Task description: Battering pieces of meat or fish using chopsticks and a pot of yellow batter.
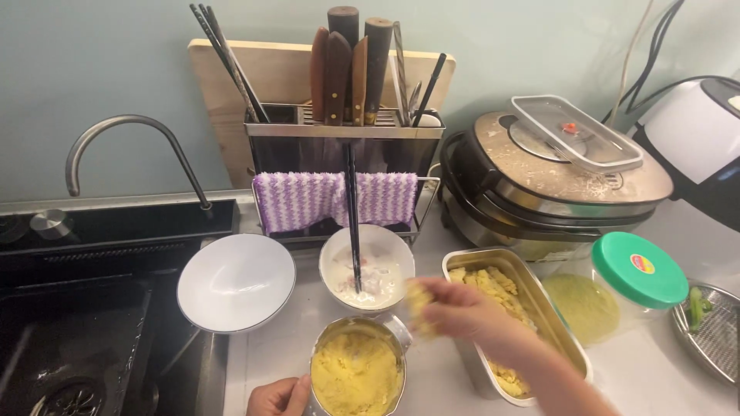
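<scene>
Mash (356, 375), yellow and crumbly, fills a metal cup (395, 330) at the bottom edge of the head view, just in front of a white bowl (370, 273) of pale liquid with black chopsticks (354, 223) standing in it. The left hand (279, 398) wraps its fingers around the cup's left side, steadying it. The right hand (455, 310) hangs between the cup and a steel tray (532, 281) that holds more yellow mash, its fingers closed on a blurred yellow lump (420, 306).

Risks, as I judge them: the lump looks loose (it blurs at the edges), so crumbs may drop on the counter (640, 362) between tray and cup if the pinch slackens. The cup is already near full, so more pressed in could spill over its rim. The right forearm lies across the tray's near corner and could tip it. A nudge to the chopsticks might slop the liquid. An empty bowl (236, 282) sits at the sink's (85, 323) edge, left of the cup.
</scene>
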